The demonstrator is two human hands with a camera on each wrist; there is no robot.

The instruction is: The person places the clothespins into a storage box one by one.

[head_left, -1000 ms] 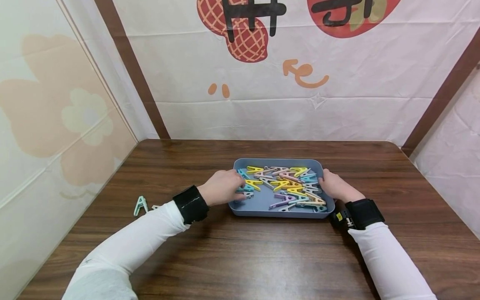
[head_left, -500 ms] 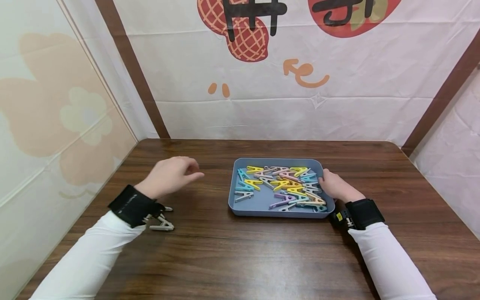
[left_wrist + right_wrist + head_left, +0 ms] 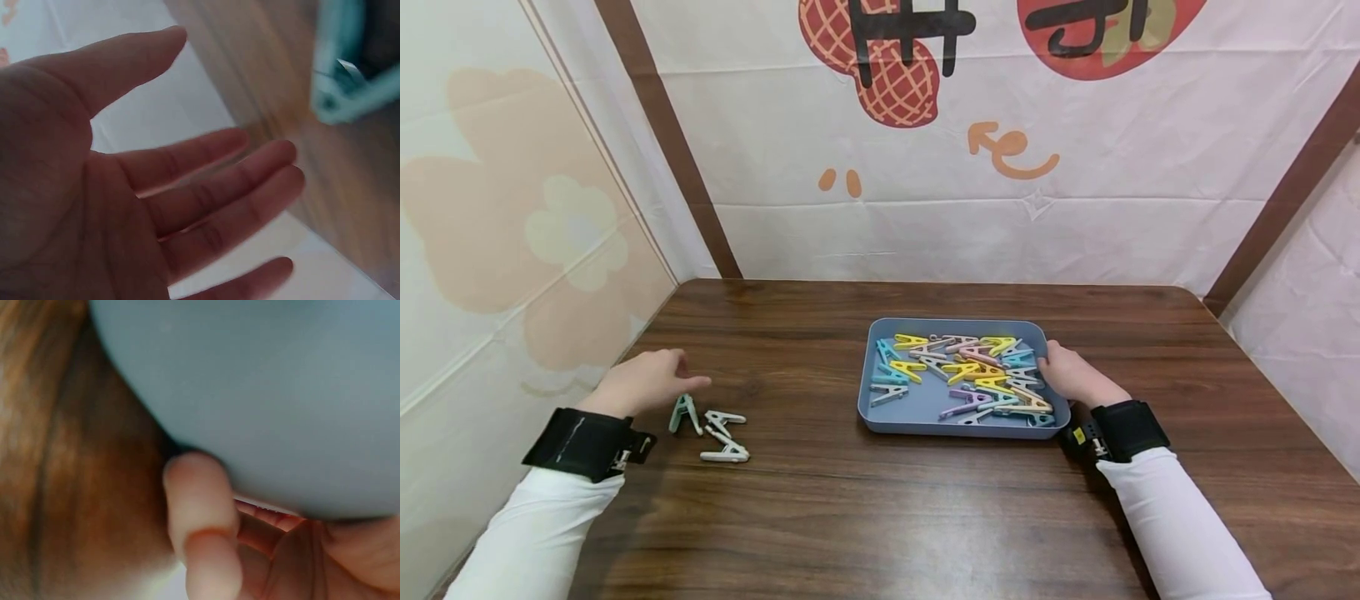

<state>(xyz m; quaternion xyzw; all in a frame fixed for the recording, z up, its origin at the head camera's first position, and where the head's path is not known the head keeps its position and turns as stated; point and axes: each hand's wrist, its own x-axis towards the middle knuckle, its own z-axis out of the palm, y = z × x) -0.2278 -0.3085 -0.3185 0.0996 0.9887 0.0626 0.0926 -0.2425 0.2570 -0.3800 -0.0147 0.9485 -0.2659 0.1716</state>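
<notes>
My left hand (image 3: 643, 385) hovers at the table's left side, right beside a pale green clothespin (image 3: 684, 414). Its fingers are spread and hold nothing; in the left wrist view that green clothespin (image 3: 329, 103) shows beyond the fingertips. Two whitish clothespins (image 3: 726, 452) lie just to the right of the green one. At the tray's right end, my right hand (image 3: 1075, 372) grips the blue-grey tray (image 3: 895, 427) by its side. In the right wrist view, curled fingers (image 3: 200, 500) rest against the tray's wall (image 3: 250, 406). Several clothespins (image 3: 970, 375) in yellow, blue, purple, pink and grey lie inside the tray.
The dark wooden table (image 3: 880, 517) stretches out in front of both arms. A white printed cloth (image 3: 880, 242) hangs behind its back edge, and another (image 3: 512, 250) runs along the left side.
My left hand has left the tray and swung left to the loose clothespins. A grey clothespin now shows at the tray's left end. The right hand and tray have stayed put.
</notes>
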